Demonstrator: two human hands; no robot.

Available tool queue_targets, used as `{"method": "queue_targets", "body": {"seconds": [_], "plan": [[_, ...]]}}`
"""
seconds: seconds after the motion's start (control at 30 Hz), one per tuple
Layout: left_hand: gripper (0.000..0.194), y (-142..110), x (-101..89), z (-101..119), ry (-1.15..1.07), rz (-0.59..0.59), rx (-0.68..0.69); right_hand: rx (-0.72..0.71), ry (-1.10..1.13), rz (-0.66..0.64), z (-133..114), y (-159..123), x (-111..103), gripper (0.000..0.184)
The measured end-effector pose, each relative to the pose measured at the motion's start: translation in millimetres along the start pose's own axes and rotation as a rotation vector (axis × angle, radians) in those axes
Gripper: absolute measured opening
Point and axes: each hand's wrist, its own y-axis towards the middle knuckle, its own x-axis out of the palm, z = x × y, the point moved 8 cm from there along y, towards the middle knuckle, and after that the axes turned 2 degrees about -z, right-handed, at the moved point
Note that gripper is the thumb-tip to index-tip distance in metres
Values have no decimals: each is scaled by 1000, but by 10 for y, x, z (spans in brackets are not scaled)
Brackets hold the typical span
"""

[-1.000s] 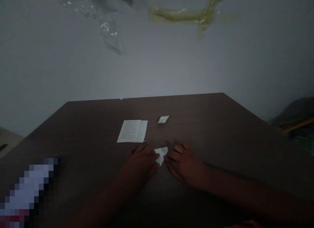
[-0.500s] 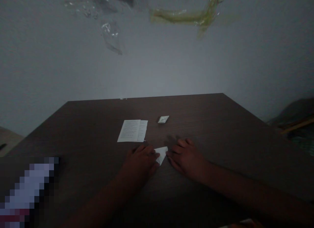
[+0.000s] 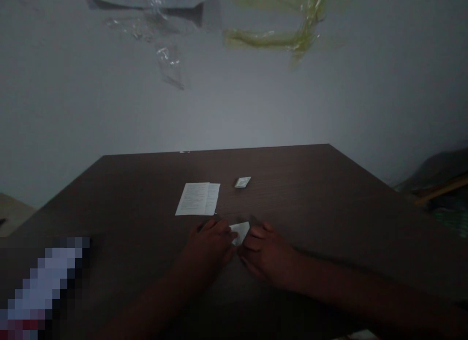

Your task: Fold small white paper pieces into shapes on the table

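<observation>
A small folded white paper [image 3: 240, 231] lies on the dark brown table [image 3: 329, 198], between my two hands. My left hand [image 3: 210, 242] rests on its left part with fingers curled down onto it. My right hand [image 3: 265, 252] has its fingers bent and pressed on the paper's right edge. Most of the paper is hidden under the fingers. Behind the hands lies a printed white sheet [image 3: 198, 199], folded along its length, and a tiny folded white piece [image 3: 243, 182] further back to the right.
A pale wall [image 3: 234, 111] stands right behind the table's far edge, with clear and yellowish tape scraps [image 3: 270, 35] stuck high on it. A blurred-out object [image 3: 44, 286] sits at the table's near left. Dark clutter [image 3: 442, 184] lies off the right side.
My right hand slid left and closed its fingers onto the paper, covering more of it. The left hand stayed put. The camera tipped slightly.
</observation>
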Motion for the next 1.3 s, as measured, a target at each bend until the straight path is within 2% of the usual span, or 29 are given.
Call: {"method": "queue_targets", "body": {"seconds": [0.1,0.27,0.4,0.67,0.77,0.87,1.1,1.2,1.3], "plan": [[36,0,-24,12,-8,-19,-13,30,-16,-13,46,0,-14,11],[34,1,-51,21,-36,-50,-39,144,-79,-78,295,-10,-32,11],[35,-14,-46,24,-21,-22,-10,188,-56,-137,380,3,-20,11],[36,-34,-32,21,-22,-11,14,209,91,-97,258,68,81,9],[34,-42,-66,35,-36,8,22,354,201,-89,341,72,142,7],[33,-42,-82,34,-45,26,22,459,274,-80,407,62,174,15],[34,-36,-61,20,-48,10,25,527,338,-39,477,36,228,26],[35,-47,-86,18,-69,32,21,582,330,-40,614,19,249,26],[37,-39,-70,15,-67,-3,15,634,325,-49,776,0,247,23]]}}
